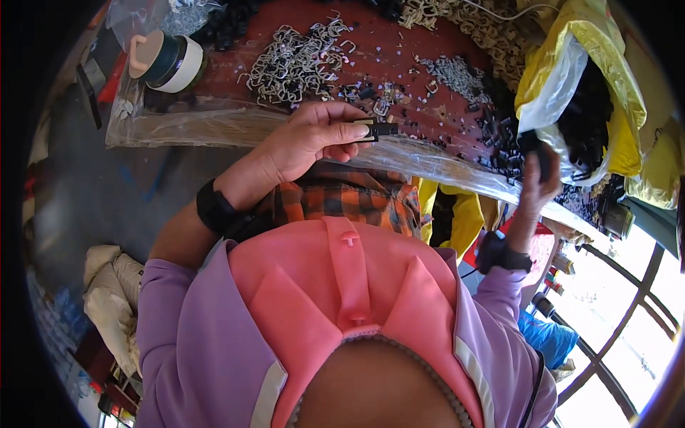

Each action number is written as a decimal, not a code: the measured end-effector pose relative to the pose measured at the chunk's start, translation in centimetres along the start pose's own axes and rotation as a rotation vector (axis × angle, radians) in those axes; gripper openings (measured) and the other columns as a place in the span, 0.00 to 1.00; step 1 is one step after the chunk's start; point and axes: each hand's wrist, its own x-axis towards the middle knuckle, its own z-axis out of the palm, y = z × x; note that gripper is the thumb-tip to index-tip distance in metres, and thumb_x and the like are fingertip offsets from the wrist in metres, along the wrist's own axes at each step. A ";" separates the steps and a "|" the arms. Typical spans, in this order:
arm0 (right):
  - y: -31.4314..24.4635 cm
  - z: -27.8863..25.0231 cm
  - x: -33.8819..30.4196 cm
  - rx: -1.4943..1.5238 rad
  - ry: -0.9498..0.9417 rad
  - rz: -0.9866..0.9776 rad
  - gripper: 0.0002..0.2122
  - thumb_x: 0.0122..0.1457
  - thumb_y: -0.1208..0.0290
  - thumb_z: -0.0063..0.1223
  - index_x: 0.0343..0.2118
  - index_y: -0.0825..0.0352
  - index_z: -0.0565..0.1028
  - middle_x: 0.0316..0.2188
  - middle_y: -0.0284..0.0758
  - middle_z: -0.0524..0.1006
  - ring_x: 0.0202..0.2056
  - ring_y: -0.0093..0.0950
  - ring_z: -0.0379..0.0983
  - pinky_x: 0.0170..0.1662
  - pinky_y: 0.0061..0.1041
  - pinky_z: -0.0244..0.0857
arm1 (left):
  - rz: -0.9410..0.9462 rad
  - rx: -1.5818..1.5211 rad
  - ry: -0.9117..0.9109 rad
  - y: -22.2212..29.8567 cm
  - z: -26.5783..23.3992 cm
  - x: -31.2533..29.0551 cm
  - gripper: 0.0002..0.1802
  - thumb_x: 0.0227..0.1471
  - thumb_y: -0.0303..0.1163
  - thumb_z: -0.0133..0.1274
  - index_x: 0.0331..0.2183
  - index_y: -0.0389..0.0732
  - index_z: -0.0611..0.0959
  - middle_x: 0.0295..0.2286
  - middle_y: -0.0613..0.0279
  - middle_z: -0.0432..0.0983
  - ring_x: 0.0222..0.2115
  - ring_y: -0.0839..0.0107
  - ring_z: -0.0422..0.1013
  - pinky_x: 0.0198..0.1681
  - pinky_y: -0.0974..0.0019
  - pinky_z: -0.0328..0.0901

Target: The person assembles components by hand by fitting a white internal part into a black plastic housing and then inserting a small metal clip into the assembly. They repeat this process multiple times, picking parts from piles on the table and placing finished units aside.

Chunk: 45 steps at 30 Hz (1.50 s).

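Observation:
Between the thumb and fingers of my left hand [307,139] is a small black plastic clip [385,129] with a pale metal edge. It is held level, just above the near edge of the table. Out to the right, my right hand [540,182] is at the mouth of a yellow bag [628,107]. Its fingers are closed around a dark piece [529,143], blurred and partly hidden, that looks like a black plastic part. Loose black parts [508,158] lie beside this hand, and more black parts [592,114] fill the bag.
The red tabletop [399,43] carries a heap of bent metal loops [300,60], a pile of small grey pieces [457,75] and tan pieces [492,43] farther back. A lidded jar [168,60] stands at the left. Clear plastic sheeting [207,127] wraps the table's near edge.

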 end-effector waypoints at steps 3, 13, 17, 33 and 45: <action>-5.6 3.9 -1.9 0.221 -0.381 -0.284 0.20 0.39 0.58 0.52 0.29 0.71 0.68 0.22 0.32 0.69 0.25 0.21 0.64 0.27 0.18 0.57 | 0.025 0.016 -0.044 -0.3 0.7 -0.3 0.15 0.43 0.31 0.48 0.34 0.34 0.71 0.24 0.62 0.70 0.20 0.81 0.63 0.22 0.80 0.59; -10.6 8.0 -3.3 0.301 -0.635 -0.438 0.21 0.33 0.59 0.61 0.26 0.70 0.69 0.23 0.35 0.70 0.25 0.28 0.65 0.29 0.22 0.59 | 0.009 0.038 -0.062 -0.6 0.4 -1.8 0.15 0.41 0.29 0.51 0.34 0.33 0.72 0.23 0.64 0.69 0.20 0.81 0.62 0.20 0.79 0.58; -10.6 8.3 -3.6 0.269 -0.657 -0.395 0.21 0.33 0.60 0.61 0.27 0.70 0.68 0.23 0.34 0.70 0.25 0.27 0.66 0.29 0.22 0.60 | -0.046 0.005 -0.055 -0.6 0.3 -1.9 0.15 0.41 0.29 0.51 0.34 0.34 0.72 0.23 0.64 0.69 0.21 0.81 0.63 0.22 0.80 0.59; -10.5 10.5 -4.7 0.419 -0.727 -0.230 0.24 0.35 0.64 0.59 0.36 0.72 0.66 0.33 0.38 0.66 0.34 0.29 0.65 0.37 0.23 0.59 | -0.102 0.160 0.066 0.6 0.2 -0.9 0.19 0.40 0.32 0.52 0.36 0.35 0.72 0.25 0.65 0.70 0.23 0.80 0.66 0.27 0.79 0.62; -13.0 9.3 -2.7 0.691 -0.978 -0.373 0.35 0.33 0.54 0.54 0.43 0.75 0.60 0.42 0.45 0.61 0.41 0.37 0.60 0.47 0.30 0.49 | 0.042 0.015 -0.047 0.2 2.0 -0.8 0.26 0.37 0.30 0.55 0.40 0.31 0.66 0.26 0.60 0.70 0.25 0.77 0.67 0.24 0.78 0.64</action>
